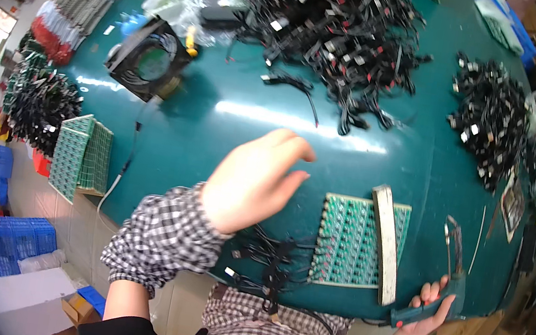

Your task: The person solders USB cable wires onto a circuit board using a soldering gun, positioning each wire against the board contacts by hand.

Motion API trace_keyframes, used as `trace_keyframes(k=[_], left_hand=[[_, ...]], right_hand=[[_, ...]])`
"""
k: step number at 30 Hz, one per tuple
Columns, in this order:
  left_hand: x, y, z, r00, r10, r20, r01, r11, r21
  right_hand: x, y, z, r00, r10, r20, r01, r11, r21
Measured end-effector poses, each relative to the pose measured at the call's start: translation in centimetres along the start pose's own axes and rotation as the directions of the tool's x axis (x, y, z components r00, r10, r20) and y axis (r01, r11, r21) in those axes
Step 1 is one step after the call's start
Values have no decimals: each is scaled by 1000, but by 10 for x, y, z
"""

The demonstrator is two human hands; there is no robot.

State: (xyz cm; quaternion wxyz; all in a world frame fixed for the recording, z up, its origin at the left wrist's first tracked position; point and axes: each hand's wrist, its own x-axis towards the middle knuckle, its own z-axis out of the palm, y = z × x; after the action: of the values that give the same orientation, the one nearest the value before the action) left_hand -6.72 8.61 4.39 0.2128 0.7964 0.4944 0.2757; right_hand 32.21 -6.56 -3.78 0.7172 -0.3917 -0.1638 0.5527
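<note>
My right hand (428, 308) grips the green handle of a soldering gun (452, 296) at the table's near right edge, its thin metal tip pointing away from me. My left hand (254, 180) hovers over the middle of the table, thumb and forefinger apart, with nothing visible between them. A panel of small green circuit boards (348, 244) lies between my hands. Across its right part rests a pale, worn bar (384, 245). Black cables (272, 257) lie along the panel's left edge, below my left hand; some ends reach the panel.
A big heap of black cables (342, 27) covers the far middle, and a smaller cable pile (490, 120) lies at the right. A black fan (150, 58) stands at the left. Stacked green board panels (81, 155) sit at the left edge. A thin wire (478, 238) lies near the soldering gun.
</note>
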Motion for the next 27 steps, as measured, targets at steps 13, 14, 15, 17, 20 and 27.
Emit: trace_keyframes(k=[13, 14, 15, 17, 20, 27], left_hand=[[67, -97, 23, 984, 169, 54, -173, 850, 497], [63, -95, 26, 983, 173, 55, -178, 855, 486], [54, -89, 32, 996, 81, 42, -91, 904, 418], [51, -83, 38, 999, -5, 46, -11, 942, 335], [49, -72, 42, 999, 38, -30, -30, 974, 226], [31, -54, 24, 1000, 2, -14, -2, 999, -53]], right_hand=[[3, 3, 7, 999, -19, -35, 18, 999, -42], [3, 3, 5, 1000, -25, -3, 25, 999, -37], [2, 3, 2, 999, -30, -14, 30, 999, -40], [3, 2, 0, 999, -34, -3, 34, 999, -15], [2, 3, 3, 1000, -27, -12, 27, 1000, -12], [-2, 5, 3, 1000, -23, 12, 22, 1000, 17]])
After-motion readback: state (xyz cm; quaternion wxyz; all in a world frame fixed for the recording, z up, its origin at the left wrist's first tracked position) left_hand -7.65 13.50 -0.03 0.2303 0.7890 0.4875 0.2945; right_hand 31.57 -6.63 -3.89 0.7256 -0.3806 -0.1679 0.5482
